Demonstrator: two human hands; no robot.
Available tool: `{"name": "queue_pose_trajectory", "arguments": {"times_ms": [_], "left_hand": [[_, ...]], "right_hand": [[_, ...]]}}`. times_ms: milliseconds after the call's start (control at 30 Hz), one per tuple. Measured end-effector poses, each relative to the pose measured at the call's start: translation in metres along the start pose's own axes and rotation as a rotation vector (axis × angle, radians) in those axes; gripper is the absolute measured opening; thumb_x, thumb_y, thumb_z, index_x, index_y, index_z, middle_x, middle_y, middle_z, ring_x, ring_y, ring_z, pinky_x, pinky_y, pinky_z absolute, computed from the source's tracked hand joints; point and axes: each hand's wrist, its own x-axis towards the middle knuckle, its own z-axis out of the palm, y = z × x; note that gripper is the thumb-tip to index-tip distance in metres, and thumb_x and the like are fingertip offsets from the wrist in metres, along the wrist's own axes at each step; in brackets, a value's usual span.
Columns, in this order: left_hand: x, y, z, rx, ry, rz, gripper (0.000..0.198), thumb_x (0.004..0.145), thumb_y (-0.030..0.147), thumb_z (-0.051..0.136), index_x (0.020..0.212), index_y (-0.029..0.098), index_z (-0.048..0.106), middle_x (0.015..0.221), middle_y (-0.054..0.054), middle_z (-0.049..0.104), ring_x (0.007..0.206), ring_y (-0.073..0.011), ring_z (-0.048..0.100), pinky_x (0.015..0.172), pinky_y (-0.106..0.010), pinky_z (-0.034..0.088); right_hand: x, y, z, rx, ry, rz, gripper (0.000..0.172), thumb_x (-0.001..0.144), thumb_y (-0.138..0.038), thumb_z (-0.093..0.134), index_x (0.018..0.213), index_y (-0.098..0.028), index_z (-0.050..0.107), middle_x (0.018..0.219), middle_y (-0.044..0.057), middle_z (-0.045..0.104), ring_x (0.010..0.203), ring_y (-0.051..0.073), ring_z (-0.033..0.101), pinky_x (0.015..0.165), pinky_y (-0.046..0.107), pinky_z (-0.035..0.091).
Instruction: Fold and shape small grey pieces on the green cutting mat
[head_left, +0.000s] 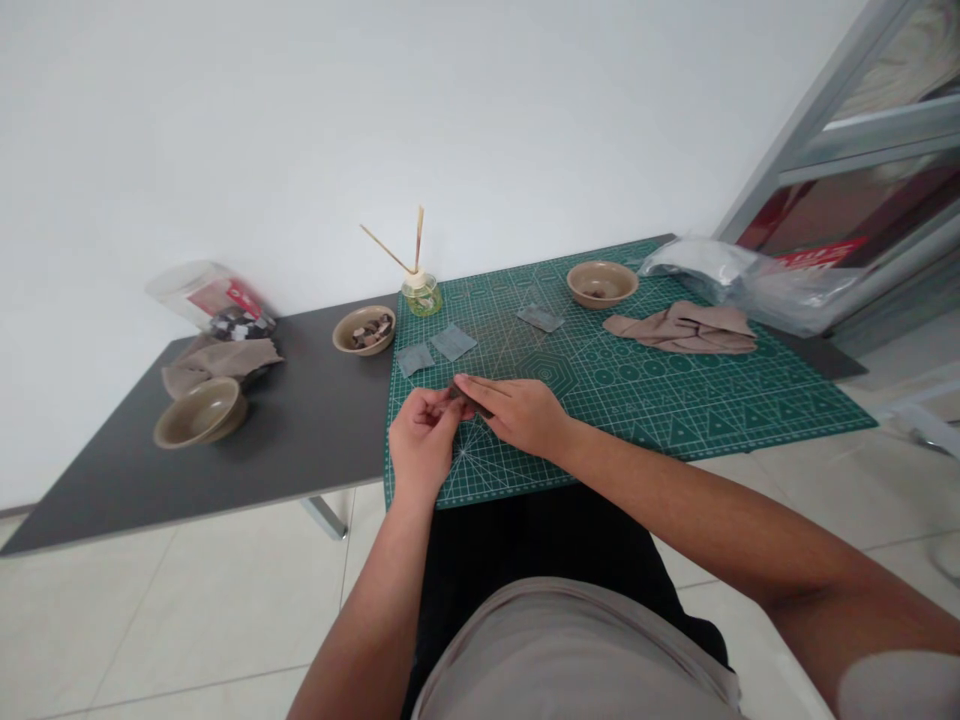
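Note:
My left hand (424, 435) and my right hand (529, 412) meet over the near left part of the green cutting mat (555, 460). Between their fingers is a small flat dark brown piece (477, 403), partly covered, so its kind cannot be made out. The left thumb and fingers pinch its left end. My right fingers lie closed along its upper side. Just beyond the hands lie two small translucent packets (453, 342) (415, 359). A third packet (540, 317) is farther right on the mat.
A bowl of brown and tan bits (365, 331) stands left of a reed diffuser (422, 292). Another bowl (602, 285) is near a brown cloth (686, 328) and plastic bag (750, 280). Far left are a bowl (201, 412), cloth (221, 364) and bag (217, 298).

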Motion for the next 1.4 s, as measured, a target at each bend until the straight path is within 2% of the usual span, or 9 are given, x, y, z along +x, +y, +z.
{"name": "queue_pose_trajectory", "arguments": {"times_ms": [267, 433, 600, 733, 867, 967, 1100, 1233, 1400], "left_hand": [[0.005, 0.002, 0.001, 0.080, 0.015, 0.017, 0.016, 0.074, 0.024, 0.072, 0.074, 0.019, 0.057, 0.060, 0.005, 0.061, 0.053, -0.0085, 0.056, 0.053, -0.020, 0.045], [0.002, 0.002, 0.001, 0.066, 0.041, 0.023, 0.017, 0.072, 0.028, 0.076, 0.078, 0.019, 0.063, 0.068, 0.002, 0.069, 0.061, -0.0117, 0.064, 0.060, -0.023, 0.052], [0.003, 0.001, 0.003, -0.043, 0.097, 0.009, 0.020, 0.074, 0.031, 0.075, 0.082, 0.020, 0.061, 0.071, 0.001, 0.071, 0.063, -0.0143, 0.069, 0.064, -0.028, 0.057], [0.006, -0.001, 0.003, -0.089, 0.119, 0.031, 0.017, 0.080, 0.032, 0.070, 0.087, 0.020, 0.060, 0.071, 0.002, 0.070, 0.066, -0.0146, 0.069, 0.067, -0.030, 0.059], [0.005, -0.004, 0.003, -0.039, 0.106, 0.065, 0.016, 0.080, 0.031, 0.070, 0.087, 0.020, 0.061, 0.078, 0.000, 0.071, 0.072, -0.0145, 0.070, 0.072, -0.029, 0.057], [0.002, -0.006, 0.003, 0.031, 0.137, 0.104, 0.017, 0.080, 0.032, 0.070, 0.088, 0.020, 0.061, 0.083, -0.002, 0.072, 0.076, -0.0153, 0.070, 0.074, -0.029, 0.056], [-0.002, -0.003, 0.002, 0.291, 0.106, 0.303, 0.011, 0.082, 0.028, 0.068, 0.090, 0.021, 0.066, 0.093, -0.003, 0.072, 0.084, -0.0163, 0.069, 0.082, -0.031, 0.055], [-0.003, 0.004, 0.002, 0.493, -0.023, 0.430, 0.003, 0.084, 0.022, 0.065, 0.085, 0.023, 0.068, 0.091, -0.004, 0.072, 0.087, -0.0183, 0.068, 0.083, -0.032, 0.053], [0.000, 0.005, 0.001, 0.581, -0.163, 0.494, 0.008, 0.086, 0.020, 0.062, 0.087, 0.024, 0.069, 0.094, -0.004, 0.072, 0.090, -0.0180, 0.067, 0.083, -0.031, 0.053]], "right_hand": [[0.001, 0.000, -0.002, -0.048, 0.000, -0.066, 0.047, 0.091, -0.009, 0.050, 0.134, -0.024, 0.061, 0.140, 0.005, 0.060, 0.112, 0.019, 0.067, 0.091, 0.033, 0.056], [-0.001, 0.000, -0.001, -0.019, 0.029, -0.031, 0.043, 0.092, -0.012, 0.051, 0.132, -0.023, 0.062, 0.138, 0.005, 0.061, 0.110, 0.019, 0.068, 0.090, 0.032, 0.056], [0.004, 0.003, -0.001, 0.143, 0.084, 0.254, 0.036, 0.092, -0.016, 0.052, 0.125, -0.023, 0.065, 0.124, 0.005, 0.071, 0.104, 0.020, 0.070, 0.086, 0.032, 0.055], [0.012, 0.013, -0.002, 0.312, 0.204, 0.546, 0.026, 0.086, -0.025, 0.061, 0.112, -0.022, 0.064, 0.090, 0.001, 0.075, 0.074, 0.018, 0.069, 0.070, 0.029, 0.053], [0.016, 0.021, 0.000, 0.401, 0.161, 0.637, 0.030, 0.078, -0.025, 0.067, 0.107, -0.021, 0.060, 0.085, 0.000, 0.071, 0.075, 0.019, 0.065, 0.071, 0.030, 0.050], [0.016, 0.024, 0.003, 0.384, 0.050, 0.634, 0.039, 0.075, -0.028, 0.071, 0.111, -0.018, 0.058, 0.084, 0.002, 0.068, 0.078, 0.020, 0.064, 0.074, 0.033, 0.050], [0.011, 0.023, -0.005, 0.238, 0.194, 0.544, 0.045, 0.071, -0.027, 0.076, 0.112, -0.016, 0.060, 0.102, 0.010, 0.066, 0.098, 0.026, 0.060, 0.091, 0.044, 0.048], [0.003, 0.017, -0.018, 0.578, 0.036, 0.482, 0.029, 0.086, -0.032, 0.064, 0.112, -0.020, 0.065, 0.093, 0.003, 0.071, 0.079, 0.016, 0.065, 0.077, 0.033, 0.053], [-0.001, 0.013, -0.016, 0.833, -0.062, 0.420, 0.024, 0.087, -0.030, 0.064, 0.107, -0.018, 0.069, 0.096, 0.003, 0.075, 0.085, 0.015, 0.070, 0.078, 0.029, 0.055]]}}
